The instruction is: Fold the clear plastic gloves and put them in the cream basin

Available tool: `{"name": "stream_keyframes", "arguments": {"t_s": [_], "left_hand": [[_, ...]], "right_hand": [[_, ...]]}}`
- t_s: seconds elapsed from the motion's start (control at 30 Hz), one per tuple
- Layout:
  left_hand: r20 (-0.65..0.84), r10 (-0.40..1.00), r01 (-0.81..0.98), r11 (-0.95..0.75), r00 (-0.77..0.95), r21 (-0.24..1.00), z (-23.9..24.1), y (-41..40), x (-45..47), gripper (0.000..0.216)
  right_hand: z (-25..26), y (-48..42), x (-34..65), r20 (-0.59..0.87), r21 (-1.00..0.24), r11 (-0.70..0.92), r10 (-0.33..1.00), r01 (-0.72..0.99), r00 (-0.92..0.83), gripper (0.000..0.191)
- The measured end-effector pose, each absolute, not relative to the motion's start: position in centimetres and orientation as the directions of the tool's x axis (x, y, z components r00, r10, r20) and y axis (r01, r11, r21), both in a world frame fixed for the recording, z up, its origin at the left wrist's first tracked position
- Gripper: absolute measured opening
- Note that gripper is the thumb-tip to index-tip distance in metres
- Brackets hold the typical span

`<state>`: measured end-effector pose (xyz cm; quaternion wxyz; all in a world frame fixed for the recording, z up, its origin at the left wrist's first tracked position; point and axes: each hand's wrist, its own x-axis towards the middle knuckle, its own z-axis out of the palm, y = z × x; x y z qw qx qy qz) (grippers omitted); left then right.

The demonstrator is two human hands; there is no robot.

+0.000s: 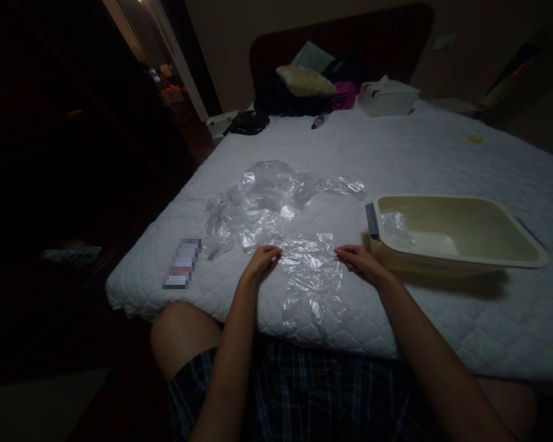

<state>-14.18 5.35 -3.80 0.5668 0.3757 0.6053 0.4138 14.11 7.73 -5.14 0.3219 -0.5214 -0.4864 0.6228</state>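
Both hands' fingers point(271, 250) pinch plastic bag point(309, 270) edges.

No readable text anywhere in this dim bedroom view.

The small flat item point(182, 264) lying on the white mattress point(442, 153), just left of the clear plastic sheet point(311, 270), is blurred into blocks, so whatever print it carries cannot be read. The white box point(387, 97) at the far end of the mattress, well beyond the sheet, shows no legible label in the low light. The cream basin point(456, 230) just right of the sheet bears no visible mark, brand or number.
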Motion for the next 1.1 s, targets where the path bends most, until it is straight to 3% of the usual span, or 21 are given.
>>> {"name": "stream_keyframes", "arguments": {"t_s": [0.33,0.67,1.1], "left_hand": [[-0.274,0.961,-0.136,0.266,-0.043,0.954,-5.7,5.7,-14.1,0.030],[-0.301,0.953,-0.193,0.287,-0.047,0.938,-4.5,5.1,-13.9,0.021],[-0.264,0.964,-0.226,0.251,-0.025,0.941,-5.8,5.0,-14.3,0.029]], "right_hand": [[-4.6,7.4,13.5,-0.312,-0.948,-0.285,0.921,0.140,-0.233,0.040],[-5.0,7.5,13.4,-0.265,-0.963,-0.242,0.928,0.116,-0.261,0.040],[-5.4,7.1,13.4,-0.188,-0.981,-0.170,0.951,0.094,-0.245,0.041]]}}
